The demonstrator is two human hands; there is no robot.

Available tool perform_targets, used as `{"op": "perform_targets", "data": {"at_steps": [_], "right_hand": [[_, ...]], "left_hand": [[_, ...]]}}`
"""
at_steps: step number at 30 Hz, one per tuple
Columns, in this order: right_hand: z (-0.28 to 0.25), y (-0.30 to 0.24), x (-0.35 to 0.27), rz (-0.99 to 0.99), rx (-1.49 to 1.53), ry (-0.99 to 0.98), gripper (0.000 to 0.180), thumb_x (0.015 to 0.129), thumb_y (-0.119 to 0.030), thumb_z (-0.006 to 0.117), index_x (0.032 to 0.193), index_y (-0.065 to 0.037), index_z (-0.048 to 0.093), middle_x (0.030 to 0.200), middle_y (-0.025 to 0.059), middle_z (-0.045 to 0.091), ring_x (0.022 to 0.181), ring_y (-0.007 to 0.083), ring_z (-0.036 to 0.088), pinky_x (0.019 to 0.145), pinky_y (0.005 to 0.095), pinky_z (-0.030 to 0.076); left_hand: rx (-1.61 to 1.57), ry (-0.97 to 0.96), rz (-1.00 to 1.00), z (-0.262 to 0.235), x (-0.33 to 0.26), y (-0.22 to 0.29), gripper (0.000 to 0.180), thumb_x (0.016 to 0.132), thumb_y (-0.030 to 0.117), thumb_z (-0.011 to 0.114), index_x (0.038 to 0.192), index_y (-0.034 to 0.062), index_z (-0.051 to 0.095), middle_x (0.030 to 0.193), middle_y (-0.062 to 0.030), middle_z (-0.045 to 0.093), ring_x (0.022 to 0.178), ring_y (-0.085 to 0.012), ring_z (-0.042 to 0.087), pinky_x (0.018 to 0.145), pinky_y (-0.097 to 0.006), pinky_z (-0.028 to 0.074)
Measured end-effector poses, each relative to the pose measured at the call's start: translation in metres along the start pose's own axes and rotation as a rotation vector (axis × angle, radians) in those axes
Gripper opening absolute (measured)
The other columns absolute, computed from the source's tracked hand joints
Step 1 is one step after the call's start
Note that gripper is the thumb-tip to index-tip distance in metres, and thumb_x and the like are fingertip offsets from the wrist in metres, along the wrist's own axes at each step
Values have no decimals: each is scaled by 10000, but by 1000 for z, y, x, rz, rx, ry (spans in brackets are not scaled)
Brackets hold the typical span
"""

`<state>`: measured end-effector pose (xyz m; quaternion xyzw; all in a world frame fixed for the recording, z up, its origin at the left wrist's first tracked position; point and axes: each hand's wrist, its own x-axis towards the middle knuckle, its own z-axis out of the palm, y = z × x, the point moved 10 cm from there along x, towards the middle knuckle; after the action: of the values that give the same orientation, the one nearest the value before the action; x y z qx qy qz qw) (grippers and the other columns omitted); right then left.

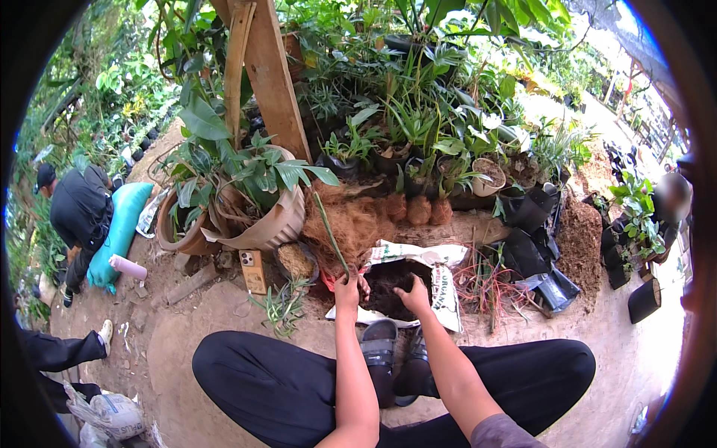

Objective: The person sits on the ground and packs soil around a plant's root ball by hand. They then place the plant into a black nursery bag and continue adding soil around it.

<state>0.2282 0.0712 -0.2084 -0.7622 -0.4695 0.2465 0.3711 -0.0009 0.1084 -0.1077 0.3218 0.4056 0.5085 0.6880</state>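
My left hand [348,290] is closed around the lower end of a long green stem [329,228], which leans up and to the left. It is at the left side of an opened white sack [447,287] holding dark soil [388,291]. My right hand [413,294] is over the right part of the soil, thumb and fingers apart, with nothing visible in it; its fingertips are partly lost against the dark soil. Just beyond the left hand lies a heap of brown coconut fibre [347,216]. A small pot of tan grainy material [296,261] stands to its left.
A phone in a tan case [252,272] and a small spiky plant [284,308] lie left. Large potted plants [261,220] stand behind them. Reddish stems [489,287] and black plastic bags [526,254] lie right. A person [82,205] bends near a teal sack [123,231].
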Motion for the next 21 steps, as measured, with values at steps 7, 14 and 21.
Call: {"op": "perform_targets", "data": {"at_steps": [7,14,21], "right_hand": [[44,-27,-10,-185,-420,-145,496,795,-252,752,1222,-42,611,1335,234,536,1237,374,520,1010,425,453],[22,-27,-15,-98,-325,-59,188,767,-114,715,936,-35,697,927,209,686,905,376,661,796,462,524],[-28,-19,9,132,184,-27,276,816,-150,738,1041,8,709,954,177,724,917,252,697,824,337,520]], "left_hand": [[20,-31,-45,-12,11,-15,625,862,634,576,634,73,423,571,-33,454,514,-152,510,419,-278,366],[23,-45,-23,-18,13,-17,583,892,602,561,666,81,431,577,-31,457,524,-150,512,425,-274,377],[58,-35,-25,-8,17,-18,571,889,606,576,670,91,457,584,-32,503,530,-138,544,428,-263,381]]}}
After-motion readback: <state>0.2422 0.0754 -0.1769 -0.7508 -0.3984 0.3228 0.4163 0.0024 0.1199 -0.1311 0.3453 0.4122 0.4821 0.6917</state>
